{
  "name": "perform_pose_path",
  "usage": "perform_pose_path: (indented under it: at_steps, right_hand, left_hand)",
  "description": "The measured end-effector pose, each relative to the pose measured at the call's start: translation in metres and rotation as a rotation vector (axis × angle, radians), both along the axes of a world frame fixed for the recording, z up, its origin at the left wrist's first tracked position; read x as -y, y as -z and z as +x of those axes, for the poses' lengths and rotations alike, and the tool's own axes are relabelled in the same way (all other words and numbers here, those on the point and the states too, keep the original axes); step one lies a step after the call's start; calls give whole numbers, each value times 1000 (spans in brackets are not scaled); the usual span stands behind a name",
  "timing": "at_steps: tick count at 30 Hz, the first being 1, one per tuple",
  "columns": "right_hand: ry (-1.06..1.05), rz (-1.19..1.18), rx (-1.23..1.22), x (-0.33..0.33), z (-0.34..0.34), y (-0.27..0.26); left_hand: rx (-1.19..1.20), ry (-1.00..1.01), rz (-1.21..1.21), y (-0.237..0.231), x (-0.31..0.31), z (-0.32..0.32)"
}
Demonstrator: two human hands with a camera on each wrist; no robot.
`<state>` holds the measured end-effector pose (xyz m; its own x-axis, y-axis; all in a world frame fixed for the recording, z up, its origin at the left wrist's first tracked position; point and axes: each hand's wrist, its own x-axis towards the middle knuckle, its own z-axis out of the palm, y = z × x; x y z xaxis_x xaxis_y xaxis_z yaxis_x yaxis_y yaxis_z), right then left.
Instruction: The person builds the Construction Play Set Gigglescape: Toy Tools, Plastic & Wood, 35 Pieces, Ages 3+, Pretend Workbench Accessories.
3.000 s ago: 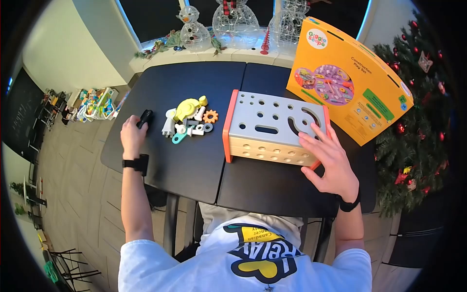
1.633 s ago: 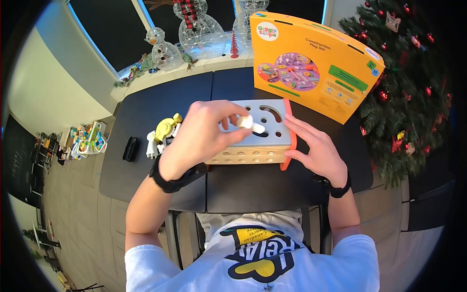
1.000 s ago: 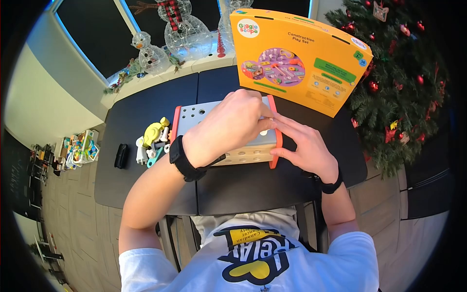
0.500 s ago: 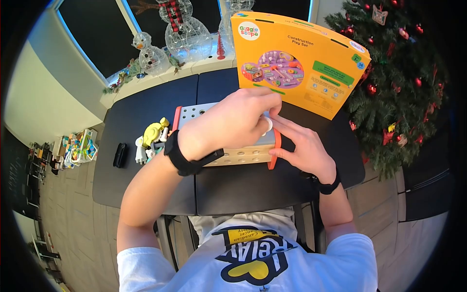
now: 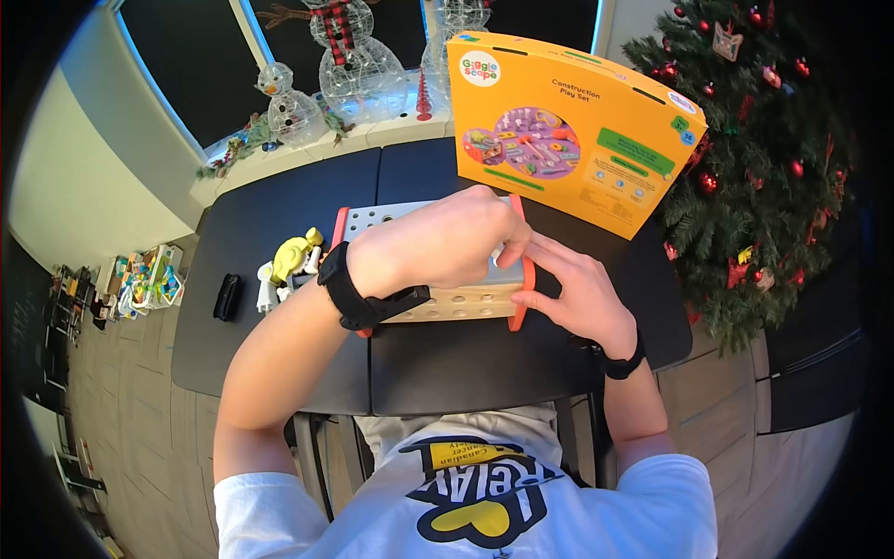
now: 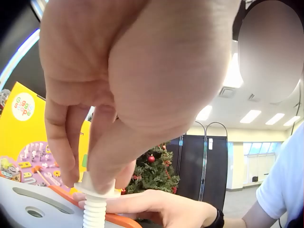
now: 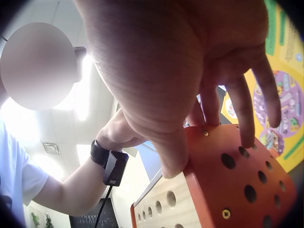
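Observation:
A toy workbench [image 5: 456, 307] of pale wood, with a grey holed top and orange end panels, stands on the black table. Above its top my left hand [image 5: 447, 238] bends down at the wrist. In the left wrist view its thumb and fingers pinch the head of a white toy screw [image 6: 94, 212], whose threaded shaft points down. My right hand [image 5: 582, 293] grips the workbench's right end, thumb at the front corner and fingers over the top edge of the orange panel [image 7: 223, 185]. The left hand hides much of the grey top in the head view.
Loose toy parts, among them a yellow piece [image 5: 293, 258], lie left of the workbench. A black case [image 5: 227, 297] is farther left on the table [image 5: 270, 368]. Behind stands a yellow play-set box [image 5: 577, 140], with a decorated tree [image 5: 754, 186] to its right.
My left hand has come from the black case at the left to over the workbench, bringing the white screw. The right hand has shifted to the end panel. Lately the left hand turns slightly.

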<state>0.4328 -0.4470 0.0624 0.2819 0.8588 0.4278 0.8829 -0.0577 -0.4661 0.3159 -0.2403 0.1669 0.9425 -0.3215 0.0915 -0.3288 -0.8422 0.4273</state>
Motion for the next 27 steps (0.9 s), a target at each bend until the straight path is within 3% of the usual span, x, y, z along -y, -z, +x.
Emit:
perform_pose_path:
  at_steps: [3, 6, 9, 12, 18, 19, 22, 25, 27]
  right_hand:
    - [13, -1, -1, 0, -2, -1]
    - [18, 21, 13, 0, -1, 1]
    - [14, 26, 10, 0, -2, 0]
    - [14, 22, -10, 0, -2, 2]
    - [11, 2, -43, 1, -3, -1]
    - [6, 6, -44, 1, -3, 0]
    - [13, 3, -40, 0, -3, -1]
    - [16, 29, -24, -1, -3, 1]
    - [20, 25, -18, -1, -2, 3]
  left_hand:
    - [299, 25, -129, 11, -1, 3]
    - [584, -203, 80, 11, 16, 2]
    - [158, -325, 292, 2, 25, -2]
    - [166, -245, 307, 16, 20, 1]
    - [252, 23, -1, 17, 1, 1]
    - [112, -33, 29, 9, 4, -1]
    - [59, -34, -59, 1, 5, -4]
    - [485, -81, -61, 16, 7, 2]
    - [533, -196, 78, 21, 14, 0]
